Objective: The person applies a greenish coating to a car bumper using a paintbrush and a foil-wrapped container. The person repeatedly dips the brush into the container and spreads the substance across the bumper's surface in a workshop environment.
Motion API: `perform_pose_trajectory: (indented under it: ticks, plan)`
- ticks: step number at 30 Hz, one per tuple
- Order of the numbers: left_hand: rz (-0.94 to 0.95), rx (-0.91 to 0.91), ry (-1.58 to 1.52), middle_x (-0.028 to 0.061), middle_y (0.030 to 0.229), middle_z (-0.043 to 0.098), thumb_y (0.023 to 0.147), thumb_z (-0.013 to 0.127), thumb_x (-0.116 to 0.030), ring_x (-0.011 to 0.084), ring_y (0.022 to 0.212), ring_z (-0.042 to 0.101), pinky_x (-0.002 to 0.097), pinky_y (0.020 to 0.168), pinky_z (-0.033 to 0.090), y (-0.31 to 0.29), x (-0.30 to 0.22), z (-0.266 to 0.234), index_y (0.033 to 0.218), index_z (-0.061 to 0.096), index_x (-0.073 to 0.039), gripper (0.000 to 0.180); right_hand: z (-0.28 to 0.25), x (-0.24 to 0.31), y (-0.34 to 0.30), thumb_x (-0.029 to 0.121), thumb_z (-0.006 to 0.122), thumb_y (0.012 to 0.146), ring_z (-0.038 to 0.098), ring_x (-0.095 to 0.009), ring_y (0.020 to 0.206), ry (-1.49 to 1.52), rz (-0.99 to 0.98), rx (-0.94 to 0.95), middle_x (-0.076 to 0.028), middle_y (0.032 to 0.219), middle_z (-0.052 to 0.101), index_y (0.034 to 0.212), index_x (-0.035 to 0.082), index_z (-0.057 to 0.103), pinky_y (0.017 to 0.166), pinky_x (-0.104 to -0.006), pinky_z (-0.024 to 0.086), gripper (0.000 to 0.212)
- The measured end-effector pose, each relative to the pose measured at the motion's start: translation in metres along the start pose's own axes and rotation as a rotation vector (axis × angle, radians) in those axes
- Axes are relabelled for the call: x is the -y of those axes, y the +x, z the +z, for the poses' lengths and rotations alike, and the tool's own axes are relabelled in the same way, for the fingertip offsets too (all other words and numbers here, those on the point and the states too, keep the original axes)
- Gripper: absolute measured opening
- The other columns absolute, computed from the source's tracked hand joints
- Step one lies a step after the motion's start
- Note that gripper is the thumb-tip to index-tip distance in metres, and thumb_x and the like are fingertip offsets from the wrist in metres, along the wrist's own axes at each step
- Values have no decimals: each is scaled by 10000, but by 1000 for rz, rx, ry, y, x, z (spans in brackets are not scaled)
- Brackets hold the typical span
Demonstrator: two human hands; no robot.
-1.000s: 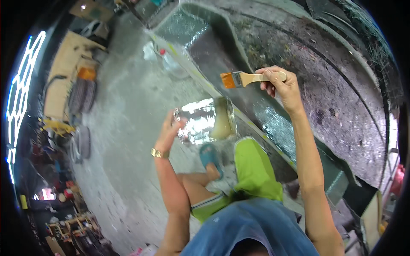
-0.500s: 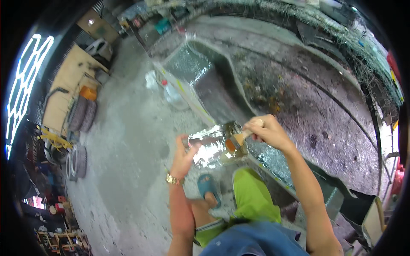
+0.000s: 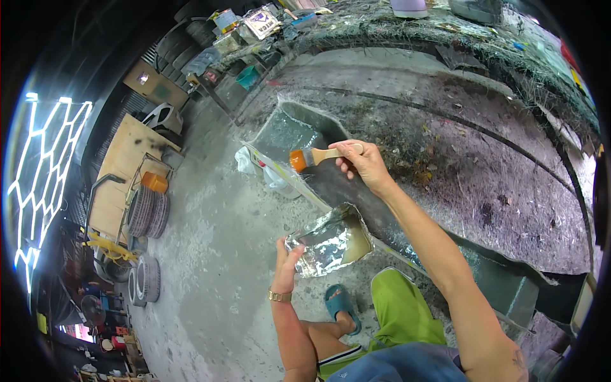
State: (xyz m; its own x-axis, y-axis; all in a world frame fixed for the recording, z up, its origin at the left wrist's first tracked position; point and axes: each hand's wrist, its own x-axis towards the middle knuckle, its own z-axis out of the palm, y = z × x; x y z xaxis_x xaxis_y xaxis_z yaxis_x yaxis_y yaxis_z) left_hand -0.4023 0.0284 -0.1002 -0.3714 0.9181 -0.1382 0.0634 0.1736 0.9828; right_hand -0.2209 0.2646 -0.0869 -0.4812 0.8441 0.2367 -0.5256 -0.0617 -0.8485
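A wooden-handled paintbrush (image 3: 323,155) with orange bristles is gripped near its handle's end by my right hand (image 3: 363,164). Its bristles hang over the upper part of a long, dark, trough-like piece (image 3: 353,196) with wet, glossy areas and rough edges; I cannot tell whether they touch it. At the near side of this piece, my left hand (image 3: 286,262) clasps one edge of a shiny, rectangular metal container (image 3: 312,260). The container is tilted, with yellowish liquid gathered toward its right side. My left thumb shows over its rim, while the other fingers are partly hidden behind it.
A clear jug (image 3: 275,179) and a white bag (image 3: 244,160) stand beside the trough's left edge. Tyres (image 3: 150,213) and a wooden board (image 3: 121,184) are at the left. Along the far side runs a cluttered bench (image 3: 382,32). My sandalled foot (image 3: 342,309) is below the container.
My right hand has lifted the brush out of the container and carried it forward over the trough. The container now sits a little lower and further right in view, still in my left hand.
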Motion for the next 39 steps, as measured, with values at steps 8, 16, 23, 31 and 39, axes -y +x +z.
perform_pose_trajectory:
  ticks: [8, 16, 23, 31, 39]
  plan:
    - [-59, -18, 27, 66, 1110, 503, 859, 608, -322, 146, 1019, 472, 292, 889, 396, -6, 3, -18, 1225, 398, -44, 505, -31, -45, -27, 255, 593, 933, 539, -37, 596, 12, 53, -84, -17, 739, 613, 1094, -9, 632, 478, -179, 438, 312]
    - [-94, -29, 44, 86, 1105, 519, 845, 625, -335, 151, 965, 505, 297, 799, 446, -11, 4, -26, 1245, 357, -50, 559, -48, 0, -33, 174, 614, 881, 599, -198, 657, -734, -58, 116, -101, 774, 626, 987, 21, 680, 579, -320, 483, 197]
    - [-93, -21, 80, 139, 1064, 554, 836, 652, -278, 181, 922, 544, 317, 777, 464, -12, -3, -14, 1259, 336, -51, 575, 0, 54, 13, 192, 611, 866, 599, -344, 730, -1046, -520, 118, -154, 808, 608, 957, 40, 674, 685, -404, 480, 187]
    - [-115, -4, 81, 161, 1068, 545, 818, 670, -264, 193, 948, 544, 310, 771, 469, -11, -8, -17, 1253, 361, -55, 573, -12, 6, -28, 105, 632, 856, 581, -262, 688, -1291, -827, -59, -87, 788, 527, 1131, 93, 576, 588, -360, 499, 281]
    - [-151, -7, 103, 149, 1038, 541, 794, 692, -300, 191, 886, 556, 305, 710, 469, -18, -8, -34, 1269, 354, -65, 628, -19, 14, -43, 149, 605, 869, 616, -335, 740, -1363, -516, 25, -151, 818, 611, 915, 38, 611, 658, -415, 510, 120]
